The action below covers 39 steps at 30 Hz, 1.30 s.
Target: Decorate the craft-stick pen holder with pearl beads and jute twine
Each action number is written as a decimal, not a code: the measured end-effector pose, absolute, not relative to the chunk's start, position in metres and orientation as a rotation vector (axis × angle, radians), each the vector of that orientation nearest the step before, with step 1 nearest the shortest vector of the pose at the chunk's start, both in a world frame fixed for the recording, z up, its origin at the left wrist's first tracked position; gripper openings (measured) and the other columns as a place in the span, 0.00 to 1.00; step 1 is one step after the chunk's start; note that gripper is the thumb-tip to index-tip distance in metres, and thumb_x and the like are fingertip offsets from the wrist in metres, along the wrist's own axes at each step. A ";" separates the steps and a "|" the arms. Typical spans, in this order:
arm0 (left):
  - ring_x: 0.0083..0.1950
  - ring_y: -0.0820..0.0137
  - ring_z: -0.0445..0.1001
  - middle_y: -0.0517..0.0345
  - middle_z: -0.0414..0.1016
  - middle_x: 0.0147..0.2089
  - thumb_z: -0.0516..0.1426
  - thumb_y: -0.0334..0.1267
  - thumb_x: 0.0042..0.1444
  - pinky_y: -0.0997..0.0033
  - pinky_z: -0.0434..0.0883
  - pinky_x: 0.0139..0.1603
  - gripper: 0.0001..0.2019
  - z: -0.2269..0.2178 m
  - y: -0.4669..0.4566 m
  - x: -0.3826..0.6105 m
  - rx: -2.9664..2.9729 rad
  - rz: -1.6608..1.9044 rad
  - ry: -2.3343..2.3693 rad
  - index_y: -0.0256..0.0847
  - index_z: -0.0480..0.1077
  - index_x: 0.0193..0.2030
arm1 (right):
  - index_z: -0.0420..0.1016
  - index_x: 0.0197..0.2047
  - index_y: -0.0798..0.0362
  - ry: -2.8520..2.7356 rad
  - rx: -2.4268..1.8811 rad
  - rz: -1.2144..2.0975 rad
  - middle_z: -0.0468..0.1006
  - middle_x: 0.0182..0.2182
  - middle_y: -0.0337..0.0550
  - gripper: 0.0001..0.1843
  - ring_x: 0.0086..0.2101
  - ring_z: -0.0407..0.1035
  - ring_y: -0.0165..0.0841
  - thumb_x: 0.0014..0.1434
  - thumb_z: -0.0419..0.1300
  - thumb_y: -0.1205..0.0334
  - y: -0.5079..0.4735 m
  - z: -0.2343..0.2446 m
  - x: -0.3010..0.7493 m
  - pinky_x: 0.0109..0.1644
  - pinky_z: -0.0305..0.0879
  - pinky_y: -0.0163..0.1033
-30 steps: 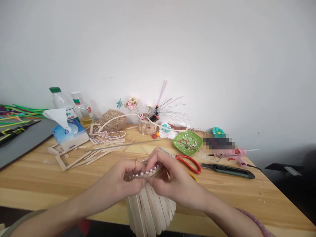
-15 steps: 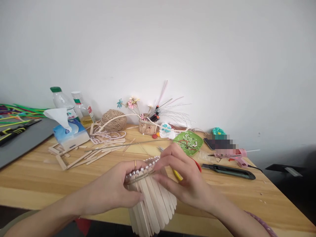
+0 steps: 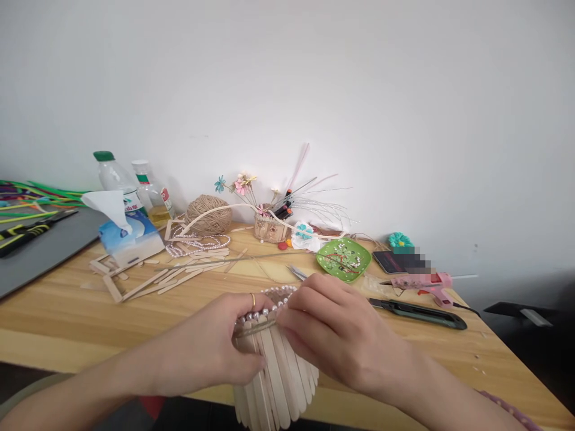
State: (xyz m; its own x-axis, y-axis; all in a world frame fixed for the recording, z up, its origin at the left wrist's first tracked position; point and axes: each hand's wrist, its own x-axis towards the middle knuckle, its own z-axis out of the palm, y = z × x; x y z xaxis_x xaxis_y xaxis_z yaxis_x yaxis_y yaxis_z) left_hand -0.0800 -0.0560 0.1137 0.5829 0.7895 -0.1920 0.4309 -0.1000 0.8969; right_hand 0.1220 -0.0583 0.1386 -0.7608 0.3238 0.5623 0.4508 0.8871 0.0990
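A small basket of wooden craft sticks [image 3: 275,380] is held tilted over the table's front edge. White pearl beads [image 3: 257,315] run along its rim, and a band of brown twine [image 3: 257,327] crosses the sticks just below them. My left hand [image 3: 220,344] grips the basket's left side, thumb on the outer sticks and fingers inside the rim. My right hand [image 3: 335,326] is closed at the rim by the end of the twine band. Its fingertips are pressed together, and what they pinch is too small to make out.
Loose craft sticks [image 3: 179,276], a tissue pack [image 3: 130,239] and a twine ball [image 3: 209,214] lie left. Behind are a green dish [image 3: 344,260] of beads and scissors [image 3: 296,272]. A utility knife [image 3: 420,313] and pink glue gun [image 3: 438,287] lie right on the table [image 3: 58,323].
My right hand has turned and closed more over the rim, its fingers now bunched and covering the scissors' handles. My left hand keeps its hold on the basket.
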 end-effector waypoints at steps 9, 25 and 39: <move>0.34 0.69 0.67 0.63 0.70 0.31 0.54 0.29 0.43 0.76 0.64 0.30 0.10 0.121 -0.061 -0.077 1.869 0.446 1.084 0.41 0.69 0.35 | 0.69 0.22 0.57 -2.581 -0.484 -0.404 0.64 0.22 0.42 0.22 0.24 0.50 0.31 0.62 0.43 0.77 -0.063 0.151 0.117 0.27 0.50 0.39; 0.36 0.69 0.68 0.62 0.70 0.32 0.54 0.29 0.43 0.75 0.65 0.32 0.12 0.120 -0.058 -0.080 1.814 0.416 1.021 0.40 0.70 0.37 | 0.69 0.39 0.57 -2.420 -0.547 -0.038 0.74 0.29 0.43 0.05 0.31 0.65 0.30 0.60 0.54 0.73 -0.058 0.131 0.130 0.34 0.64 0.37; 0.38 0.68 0.70 0.64 0.74 0.35 0.52 0.25 0.40 0.75 0.66 0.35 0.14 0.120 -0.058 -0.074 1.889 0.470 1.008 0.41 0.69 0.35 | 0.71 0.33 0.58 -2.559 -0.606 -0.287 0.70 0.25 0.43 0.12 0.27 0.59 0.32 0.63 0.49 0.73 -0.063 0.138 0.122 0.31 0.59 0.38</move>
